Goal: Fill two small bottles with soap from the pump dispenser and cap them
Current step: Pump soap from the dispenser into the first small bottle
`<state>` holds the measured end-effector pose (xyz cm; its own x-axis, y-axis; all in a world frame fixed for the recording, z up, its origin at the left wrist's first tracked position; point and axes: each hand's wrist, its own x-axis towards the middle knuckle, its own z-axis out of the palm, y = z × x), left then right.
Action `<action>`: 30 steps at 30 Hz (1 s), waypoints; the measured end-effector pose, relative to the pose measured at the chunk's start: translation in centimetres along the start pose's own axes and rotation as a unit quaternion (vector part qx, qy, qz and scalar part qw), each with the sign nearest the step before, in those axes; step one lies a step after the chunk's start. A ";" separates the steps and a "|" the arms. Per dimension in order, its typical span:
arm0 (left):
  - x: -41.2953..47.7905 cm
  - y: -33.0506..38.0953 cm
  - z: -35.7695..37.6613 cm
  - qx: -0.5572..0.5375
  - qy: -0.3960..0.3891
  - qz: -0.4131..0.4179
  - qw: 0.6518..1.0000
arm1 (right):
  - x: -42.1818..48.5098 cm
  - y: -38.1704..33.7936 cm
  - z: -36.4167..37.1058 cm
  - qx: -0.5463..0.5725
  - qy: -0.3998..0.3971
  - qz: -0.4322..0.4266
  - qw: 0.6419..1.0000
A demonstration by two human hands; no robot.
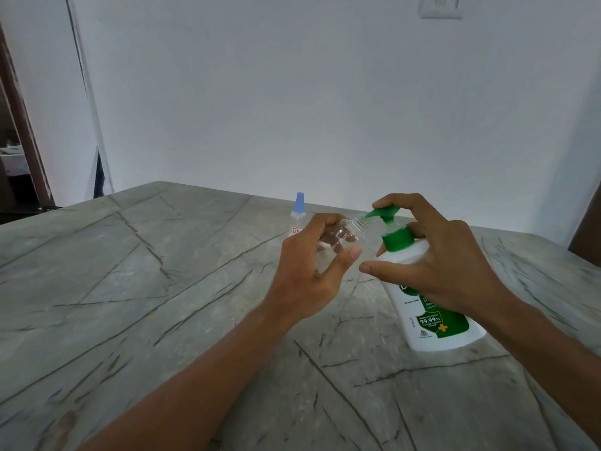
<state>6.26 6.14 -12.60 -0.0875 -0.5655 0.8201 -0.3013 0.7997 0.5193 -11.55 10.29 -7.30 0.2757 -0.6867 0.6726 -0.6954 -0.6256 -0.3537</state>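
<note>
Filling looks underway: left hand grips an uncapped clear bottle, tilted, mouth at the green spout; right hand clasps the soap dispenser on the tabletop, finger on its pump. Capped second bottle stands behind, contents unclear.

Grey veined stone table against plain white wall; dark doorway far left.

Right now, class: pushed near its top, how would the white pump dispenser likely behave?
The pump dispenser stands tall, so a high push may tip it rather than slide it. Its smooth plastic on the polished table looks slippery. The right hand around its neck probably steadies it.
</note>
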 end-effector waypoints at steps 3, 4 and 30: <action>0.1 0.0 -0.1 -0.001 0.008 0.003 1.000 | 0.1 0.1 0.0 0.000 -0.006 -0.007 1.000; 0.0 0.0 -0.1 -0.002 0.008 0.002 1.000 | 0.0 0.1 0.0 0.000 -0.004 -0.007 1.000; -0.1 -0.1 0.1 -0.004 -0.006 0.010 1.000 | 0.0 0.1 0.0 0.010 0.015 0.007 1.000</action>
<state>6.24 6.11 -12.78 -0.1058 -0.5513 0.8276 -0.2909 0.8130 0.5044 -11.58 10.28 -7.37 0.2454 -0.6839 0.6871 -0.6856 -0.6235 -0.3758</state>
